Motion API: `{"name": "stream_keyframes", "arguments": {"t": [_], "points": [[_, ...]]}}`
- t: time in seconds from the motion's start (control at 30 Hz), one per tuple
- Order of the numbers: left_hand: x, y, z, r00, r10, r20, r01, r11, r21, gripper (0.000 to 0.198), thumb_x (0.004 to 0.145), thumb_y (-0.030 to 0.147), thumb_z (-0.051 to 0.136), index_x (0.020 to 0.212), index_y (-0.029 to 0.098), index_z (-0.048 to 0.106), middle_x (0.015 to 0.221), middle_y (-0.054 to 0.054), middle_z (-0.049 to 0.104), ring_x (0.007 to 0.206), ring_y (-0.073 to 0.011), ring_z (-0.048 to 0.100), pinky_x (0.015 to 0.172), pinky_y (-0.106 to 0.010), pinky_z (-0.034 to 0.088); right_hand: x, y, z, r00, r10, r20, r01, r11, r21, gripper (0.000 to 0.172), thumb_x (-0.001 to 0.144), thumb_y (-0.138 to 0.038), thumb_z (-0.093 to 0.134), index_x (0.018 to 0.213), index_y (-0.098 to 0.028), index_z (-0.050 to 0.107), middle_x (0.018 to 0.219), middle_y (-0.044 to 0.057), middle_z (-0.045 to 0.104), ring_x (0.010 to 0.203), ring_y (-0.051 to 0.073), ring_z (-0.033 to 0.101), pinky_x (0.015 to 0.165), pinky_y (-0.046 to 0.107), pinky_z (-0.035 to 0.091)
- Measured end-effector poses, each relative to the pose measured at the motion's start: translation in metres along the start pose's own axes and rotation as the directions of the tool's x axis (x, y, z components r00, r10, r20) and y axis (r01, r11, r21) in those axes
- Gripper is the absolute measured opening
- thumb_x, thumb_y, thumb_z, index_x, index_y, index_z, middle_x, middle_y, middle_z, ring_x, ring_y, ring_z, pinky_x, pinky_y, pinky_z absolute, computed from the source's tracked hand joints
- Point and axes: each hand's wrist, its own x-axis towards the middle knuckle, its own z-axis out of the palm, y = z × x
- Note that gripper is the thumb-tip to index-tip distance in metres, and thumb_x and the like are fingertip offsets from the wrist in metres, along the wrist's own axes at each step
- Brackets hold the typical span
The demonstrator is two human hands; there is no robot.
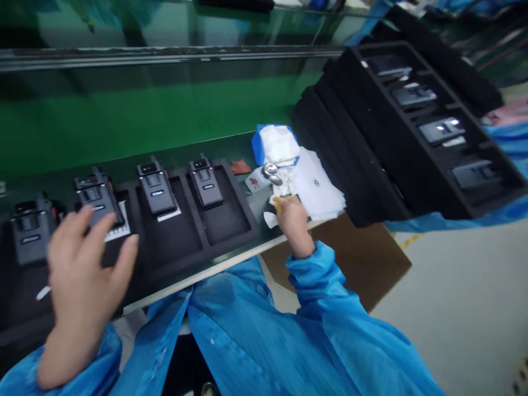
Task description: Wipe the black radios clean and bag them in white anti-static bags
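Observation:
My left hand (84, 269) hovers with fingers spread at the left part of a black foam tray (181, 263), nearest to a dark handheld radio (101, 199); whether it touches is unclear. Another handheld radio (31, 234) lies left of that hand. Two more, a middle radio (157, 192) and a right radio (207, 186), rest in their own compartments. White printed labels (117, 228) show beside some of them. At the table edge, my right hand (292, 220) is closed, with something yellowish at its fingertips, amid crumpled white scraps (284, 187).
A blue box of white wipes (278, 144), shiny round metal pieces (271, 171) and stacked white sheets (315, 184) lie by my right hand. Black foam trays (355, 132) are piled at the right, the top one holding several devices (441, 131). A cardboard box (355, 258) stands below.

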Motion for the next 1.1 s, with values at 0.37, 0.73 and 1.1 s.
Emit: {"name": "stream_keyframes", "arguments": {"t": [0.37, 0.73, 1.1], "points": [[0.004, 0.029, 0.071, 0.958, 0.198, 0.208, -0.222, 0.970, 0.102, 0.040, 0.095, 0.027, 0.046, 0.128, 0.007, 0.057, 0.138, -0.023, 0.056, 0.134, -0.0338, 0.049, 0.111, -0.060, 0.036, 0.029, -0.122, -0.061, 0.737, -0.585, -0.340, 0.647, 0.756, 0.101, 0.033, 0.083, -0.017, 0.043, 0.097, -0.024, 0.072, 0.091, 0.008, 0.065, 0.087, 0.022, 0.057, 0.082, 0.040, 0.038], [0.003, 0.030, 0.076, 0.963, 0.169, 0.212, -0.196, 0.974, 0.115, 0.039, 0.094, 0.021, 0.044, 0.127, 0.006, 0.059, 0.139, -0.021, 0.055, 0.133, -0.0308, 0.050, 0.114, -0.054, 0.037, 0.050, -0.218, -0.023, 0.579, -0.813, -0.062, 0.815, 0.579, 0.018, 0.040, 0.088, -0.007, 0.032, 0.089, -0.020, 0.070, 0.097, 0.005, 0.062, 0.093, 0.020, 0.048, 0.099, 0.048, 0.018], [0.003, 0.029, 0.075, 0.963, 0.191, 0.190, -0.213, 0.972, 0.100, 0.038, 0.095, 0.021, 0.043, 0.126, 0.005, 0.059, 0.138, -0.021, 0.056, 0.132, -0.0313, 0.051, 0.112, -0.054, 0.039, 0.043, -0.214, -0.029, 0.615, -0.782, -0.099, 0.787, 0.617, 0.014, 0.033, 0.088, -0.009, 0.039, 0.085, -0.021, 0.069, 0.098, 0.004, 0.061, 0.095, 0.019, 0.047, 0.100, 0.049, 0.018]]}}
